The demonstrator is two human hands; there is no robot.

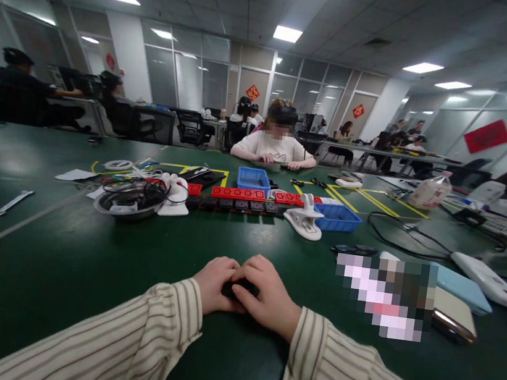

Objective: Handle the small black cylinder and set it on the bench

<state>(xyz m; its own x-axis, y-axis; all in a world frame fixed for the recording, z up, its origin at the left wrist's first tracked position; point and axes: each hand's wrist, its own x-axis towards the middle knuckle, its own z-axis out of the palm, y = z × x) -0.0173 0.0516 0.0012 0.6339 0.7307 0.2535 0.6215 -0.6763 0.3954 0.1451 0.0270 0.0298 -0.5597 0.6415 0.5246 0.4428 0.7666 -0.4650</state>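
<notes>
My left hand and my right hand meet low over the green table, fingers curled toward each other and touching. Between the palms sits something dark, mostly covered by the fingers; I cannot tell its kind. Ahead of the hands lies a row of red and black plastic parts. A white clip stand is at the right of that row, beside a blue bin. To the left, a metal bowl holds black cables, with a second white clip next to it.
A wrench lies at far left. Another blue bin stands behind the row. On the right are a gold-edged device, a light blue case, a white power strip and a bottle. Across the table sits a person.
</notes>
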